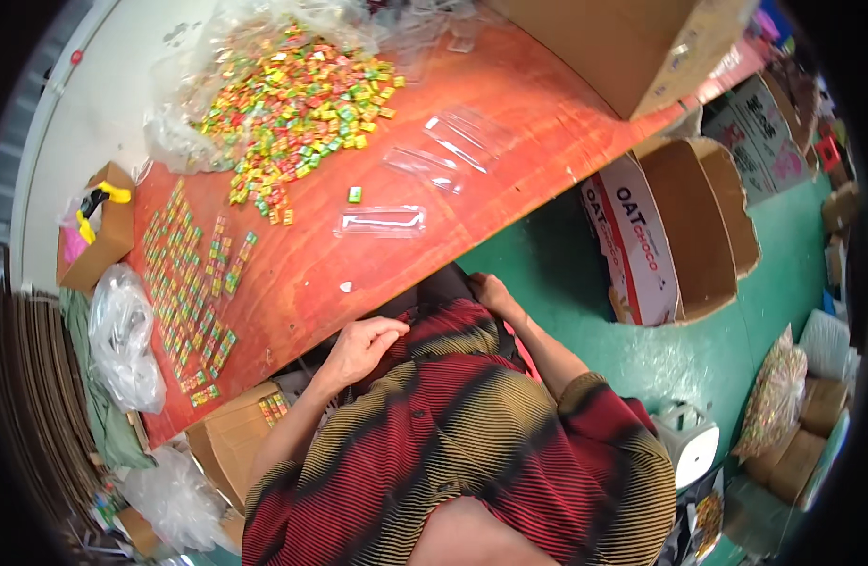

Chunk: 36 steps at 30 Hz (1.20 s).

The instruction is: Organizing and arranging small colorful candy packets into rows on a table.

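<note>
My left hand [363,349] is over my lap, just below the table's near edge. Its fingers are bent and pressed together; the palm is hidden, so I cannot tell if anything is in it. My right hand [493,292] lies beside my right thigh with its fingers curled, their undersides out of sight. On the red table [292,302], a clear plastic tray [382,221] lies beyond my left hand, with one small green packet [355,194] behind it. Small wrapped packets [307,104] in yellow, red and green spill from a clear bag. Packet rows [184,283] cover the table's left side.
More clear trays [462,137] lie mid-table. A large carton [594,42] occupies the far right. Open cartons [703,226] stand on the green floor. At left are a small box [99,231] and a plastic bag [125,335]. Another carton [231,434] sits under my left arm.
</note>
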Motion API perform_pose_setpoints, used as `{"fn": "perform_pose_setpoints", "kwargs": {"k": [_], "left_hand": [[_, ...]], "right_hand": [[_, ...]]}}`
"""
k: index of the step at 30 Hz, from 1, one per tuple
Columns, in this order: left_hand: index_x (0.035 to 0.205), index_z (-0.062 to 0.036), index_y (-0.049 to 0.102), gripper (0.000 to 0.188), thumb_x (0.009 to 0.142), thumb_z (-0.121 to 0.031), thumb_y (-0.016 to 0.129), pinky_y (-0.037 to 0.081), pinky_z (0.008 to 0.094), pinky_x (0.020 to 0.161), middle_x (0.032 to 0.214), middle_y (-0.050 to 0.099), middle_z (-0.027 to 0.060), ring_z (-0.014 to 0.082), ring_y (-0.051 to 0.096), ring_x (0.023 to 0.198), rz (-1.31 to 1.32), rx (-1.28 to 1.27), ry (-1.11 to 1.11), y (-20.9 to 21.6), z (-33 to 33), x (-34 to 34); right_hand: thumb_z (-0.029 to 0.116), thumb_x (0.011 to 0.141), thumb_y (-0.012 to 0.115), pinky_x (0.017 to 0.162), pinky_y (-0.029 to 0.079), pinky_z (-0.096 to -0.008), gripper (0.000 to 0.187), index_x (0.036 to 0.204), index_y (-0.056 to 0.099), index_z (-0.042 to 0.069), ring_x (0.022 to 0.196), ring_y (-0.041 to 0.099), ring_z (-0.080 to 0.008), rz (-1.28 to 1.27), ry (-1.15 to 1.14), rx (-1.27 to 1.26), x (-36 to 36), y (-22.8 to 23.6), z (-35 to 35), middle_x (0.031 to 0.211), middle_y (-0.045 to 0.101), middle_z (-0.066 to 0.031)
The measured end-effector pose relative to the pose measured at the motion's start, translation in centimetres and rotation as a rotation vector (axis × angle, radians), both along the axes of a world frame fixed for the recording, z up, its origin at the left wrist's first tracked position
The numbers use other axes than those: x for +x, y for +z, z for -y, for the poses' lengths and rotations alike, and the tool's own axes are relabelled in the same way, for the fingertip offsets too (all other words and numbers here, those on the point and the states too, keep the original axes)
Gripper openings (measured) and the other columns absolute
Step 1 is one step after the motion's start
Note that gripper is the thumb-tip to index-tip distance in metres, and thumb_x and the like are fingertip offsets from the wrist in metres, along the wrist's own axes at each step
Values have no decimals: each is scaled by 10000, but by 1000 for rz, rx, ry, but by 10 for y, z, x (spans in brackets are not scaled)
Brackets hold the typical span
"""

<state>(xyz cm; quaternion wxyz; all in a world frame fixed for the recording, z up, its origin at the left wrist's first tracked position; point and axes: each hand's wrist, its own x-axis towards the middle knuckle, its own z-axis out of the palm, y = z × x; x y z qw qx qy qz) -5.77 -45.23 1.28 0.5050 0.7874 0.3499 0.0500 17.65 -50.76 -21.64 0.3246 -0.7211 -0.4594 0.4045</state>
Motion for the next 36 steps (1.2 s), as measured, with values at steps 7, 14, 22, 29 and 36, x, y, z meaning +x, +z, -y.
{"fn": "perform_pose_setpoints", "kwargs": {"k": [7, 14, 22, 29, 36], "left_hand": [[1024, -43, 593, 255, 774, -94, 591, 406, 412, 854, 1080, 549, 149, 340, 498, 1028, -3, 1019, 157, 1, -42, 28], [1000, -51, 599, 276, 744, -150, 622, 356, 474, 878, 1109, 515, 146, 349, 456, 1055, -48, 1019, 111, -37, -59, 40], [1003, -33, 567, 309, 715, -121, 639, 353, 481, 884, 1087, 514, 143, 341, 461, 1043, 1, 954, 206, -38, -47, 19], [1219, -36, 451, 566, 739, -271, 639, 275, 578, 950, 1320, 343, 180, 378, 287, 1242, -67, 869, 100, -22, -62, 55], [1228, -50, 445, 604, 718, -299, 653, 254, 583, 966, 1342, 304, 189, 381, 238, 1267, -118, 783, 56, -33, -64, 56]], "right_hand": [[151, 771, 567, 668, 473, -419, 143, 849, 616, 42, 759, 593, -340, 289, 315, 285, 9, 170, 11, 780, 607, -179], [134, 732, 611, 681, 415, -396, 182, 903, 600, 72, 811, 509, -296, 803, 17, 591, 12, 206, -82, 844, 538, -94], [127, 738, 606, 734, 397, -406, 192, 925, 609, 88, 894, 501, -292, 735, 261, 529, 35, 200, -83, 966, 550, -103], [256, 779, 586, 956, 269, -532, 420, 1173, 518, 128, 1202, 337, -381, 944, 50, 377, 82, 179, -131, 1299, 391, -144], [278, 759, 614, 981, 251, -556, 438, 1177, 529, 180, 1251, 281, -387, 1004, 348, 360, 115, 196, -137, 1345, 357, -120]]}}
